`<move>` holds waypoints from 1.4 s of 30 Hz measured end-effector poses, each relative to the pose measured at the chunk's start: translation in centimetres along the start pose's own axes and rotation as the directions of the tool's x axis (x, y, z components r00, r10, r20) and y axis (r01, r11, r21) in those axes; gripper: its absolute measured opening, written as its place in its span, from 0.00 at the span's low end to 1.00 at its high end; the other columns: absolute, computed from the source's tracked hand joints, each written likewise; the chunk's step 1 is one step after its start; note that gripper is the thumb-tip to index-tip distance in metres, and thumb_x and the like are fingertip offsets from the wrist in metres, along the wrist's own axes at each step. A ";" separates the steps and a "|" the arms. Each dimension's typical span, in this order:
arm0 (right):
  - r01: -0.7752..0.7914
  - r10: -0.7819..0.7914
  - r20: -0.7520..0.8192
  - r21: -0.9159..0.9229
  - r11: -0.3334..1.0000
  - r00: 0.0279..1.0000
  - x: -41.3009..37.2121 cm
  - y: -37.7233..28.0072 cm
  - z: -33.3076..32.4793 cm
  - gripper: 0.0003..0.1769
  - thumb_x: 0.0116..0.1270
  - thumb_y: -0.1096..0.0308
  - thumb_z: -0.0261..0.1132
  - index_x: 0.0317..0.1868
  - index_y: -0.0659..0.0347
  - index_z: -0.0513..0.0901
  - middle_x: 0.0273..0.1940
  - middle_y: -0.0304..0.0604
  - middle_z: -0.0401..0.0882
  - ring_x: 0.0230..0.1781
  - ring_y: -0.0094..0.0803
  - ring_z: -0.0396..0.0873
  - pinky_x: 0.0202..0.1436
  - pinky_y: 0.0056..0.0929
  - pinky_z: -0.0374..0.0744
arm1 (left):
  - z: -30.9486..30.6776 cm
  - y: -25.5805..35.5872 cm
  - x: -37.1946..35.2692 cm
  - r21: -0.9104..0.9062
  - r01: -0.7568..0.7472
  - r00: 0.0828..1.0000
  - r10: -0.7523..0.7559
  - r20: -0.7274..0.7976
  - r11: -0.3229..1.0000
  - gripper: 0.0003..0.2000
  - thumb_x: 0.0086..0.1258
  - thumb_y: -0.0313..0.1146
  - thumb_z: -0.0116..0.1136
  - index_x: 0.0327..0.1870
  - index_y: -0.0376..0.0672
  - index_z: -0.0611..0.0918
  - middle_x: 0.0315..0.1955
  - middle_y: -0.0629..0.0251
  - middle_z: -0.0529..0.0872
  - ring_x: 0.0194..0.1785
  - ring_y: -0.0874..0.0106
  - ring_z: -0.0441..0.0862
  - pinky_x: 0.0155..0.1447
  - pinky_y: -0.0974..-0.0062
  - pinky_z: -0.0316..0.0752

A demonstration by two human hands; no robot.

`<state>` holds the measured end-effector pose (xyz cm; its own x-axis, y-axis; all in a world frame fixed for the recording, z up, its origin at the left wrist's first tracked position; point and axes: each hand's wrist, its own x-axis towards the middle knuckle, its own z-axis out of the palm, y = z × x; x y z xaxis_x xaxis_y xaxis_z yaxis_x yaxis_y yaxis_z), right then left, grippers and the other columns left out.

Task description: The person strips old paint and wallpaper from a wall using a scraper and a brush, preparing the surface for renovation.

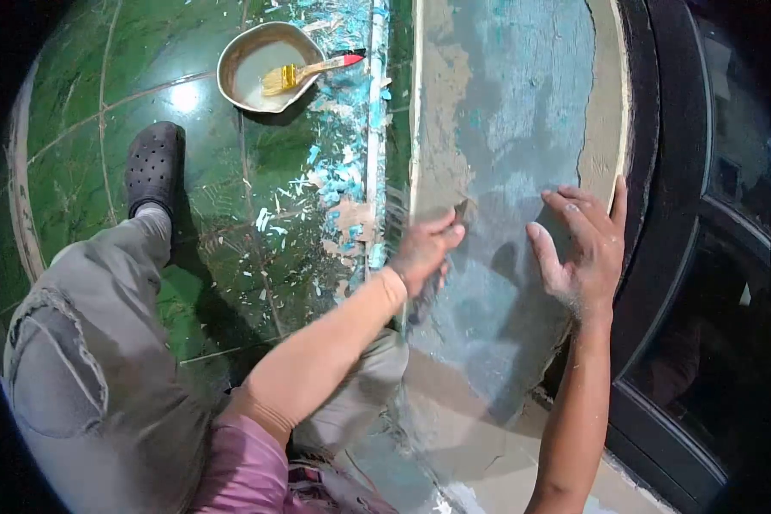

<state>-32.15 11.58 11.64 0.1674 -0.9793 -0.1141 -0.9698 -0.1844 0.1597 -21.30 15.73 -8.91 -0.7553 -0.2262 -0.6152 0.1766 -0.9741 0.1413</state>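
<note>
My left hand (426, 248) is closed round a slim dark scraper (463, 208), its tip against a worn grey-blue painted panel (510, 103). Motion blurs the tool and its handle, and the fingers hide part of it. To the right, my right hand (582, 248) rests on the same panel with fingers spread and thumb apart, holding nothing. Bare beige patches show along both edges of the panel where paint is gone.
A shallow bowl (240, 81) of cloudy liquid stands on the green tiled floor (68, 128), a paintbrush (304, 73) lying across it. Blue and white paint flakes (343, 171) litter the floor beside a white strip (373, 111). A black framed door (690, 257) borders the right.
</note>
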 end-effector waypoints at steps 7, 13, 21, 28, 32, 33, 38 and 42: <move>0.006 -0.006 0.003 -0.014 1.000 1.000 0.1 0.1 0.0 0.16 0.52 0.62 0.73 0.41 0.59 0.87 0.36 0.44 0.86 0.48 0.38 0.83 0.77 0.56 0.55 | -2.1 -2.8 1.2 -0.084 0.046 0.998 -0.043 0.036 0.995 0.31 0.76 0.40 0.57 0.76 0.45 0.61 0.27 0.74 0.72 0.19 0.80 0.68 0.20 0.74 0.70; -0.012 0.013 0.047 -0.024 1.000 0.999 -0.1 -0.1 -0.3 0.16 0.53 0.63 0.72 0.42 0.61 0.87 0.38 0.46 0.86 0.50 0.39 0.83 0.77 0.56 0.53 | -4.0 -1.5 4.3 -0.138 0.096 0.992 -0.106 -0.066 0.986 0.28 0.75 0.40 0.57 0.75 0.48 0.66 0.26 0.74 0.74 0.20 0.78 0.68 0.20 0.76 0.67; -0.015 0.015 0.014 -0.004 1.000 1.000 -0.2 -0.1 0.0 0.16 0.51 0.63 0.74 0.41 0.60 0.88 0.37 0.44 0.86 0.48 0.38 0.83 0.77 0.57 0.54 | -2.9 -2.4 1.8 0.033 0.029 0.999 -0.029 -0.028 0.999 0.30 0.74 0.41 0.59 0.75 0.49 0.66 0.36 0.70 0.78 0.21 0.78 0.67 0.20 0.74 0.70; -0.009 0.009 -0.005 0.009 1.000 1.000 0.2 0.1 0.1 0.16 0.52 0.63 0.74 0.41 0.59 0.87 0.38 0.44 0.86 0.48 0.38 0.83 0.77 0.56 0.53 | -0.8 -2.9 1.4 0.087 -0.026 1.000 0.026 0.000 0.996 0.29 0.74 0.43 0.59 0.74 0.51 0.67 0.32 0.70 0.79 0.19 0.78 0.67 0.19 0.76 0.69; 0.001 -0.001 0.009 -0.006 1.000 1.000 0.0 0.0 -0.1 0.16 0.52 0.63 0.74 0.41 0.59 0.87 0.37 0.44 0.86 0.48 0.38 0.83 0.77 0.55 0.54 | -3.1 -0.5 4.2 -0.081 0.109 0.990 -0.116 -0.081 0.991 0.28 0.73 0.42 0.60 0.74 0.51 0.68 0.33 0.68 0.80 0.18 0.77 0.68 0.17 0.75 0.68; 0.009 -0.009 -0.002 -0.004 1.000 1.000 0.4 0.3 0.0 0.16 0.52 0.63 0.74 0.41 0.59 0.87 0.37 0.44 0.86 0.48 0.38 0.83 0.78 0.55 0.53 | -1.7 -0.2 1.9 0.024 -0.026 0.999 0.027 -0.026 0.999 0.28 0.74 0.42 0.59 0.74 0.52 0.68 0.29 0.70 0.77 0.18 0.78 0.68 0.18 0.75 0.69; -0.006 0.006 0.004 0.007 1.000 1.000 -0.1 0.1 -0.1 0.17 0.50 0.62 0.75 0.41 0.59 0.87 0.37 0.45 0.86 0.48 0.39 0.83 0.78 0.54 0.53 | -2.3 -1.5 3.0 0.015 0.030 0.997 -0.029 -0.070 0.999 0.28 0.75 0.42 0.57 0.74 0.48 0.67 0.32 0.69 0.80 0.20 0.77 0.69 0.19 0.73 0.70; -0.008 0.008 0.003 0.009 1.000 1.000 0.0 0.2 0.0 0.17 0.50 0.63 0.75 0.41 0.59 0.88 0.36 0.45 0.86 0.48 0.38 0.83 0.78 0.54 0.53 | 0.0 -1.2 -0.2 -0.037 0.067 0.998 -0.067 -0.013 0.997 0.28 0.75 0.40 0.57 0.74 0.47 0.68 0.31 0.70 0.78 0.21 0.77 0.69 0.20 0.71 0.70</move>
<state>-32.33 11.57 11.69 0.1593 -0.9804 -0.1157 -0.9727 -0.1759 0.1513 -21.34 16.99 -8.97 -0.7572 -0.1600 -0.6332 0.1491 -0.9863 0.0710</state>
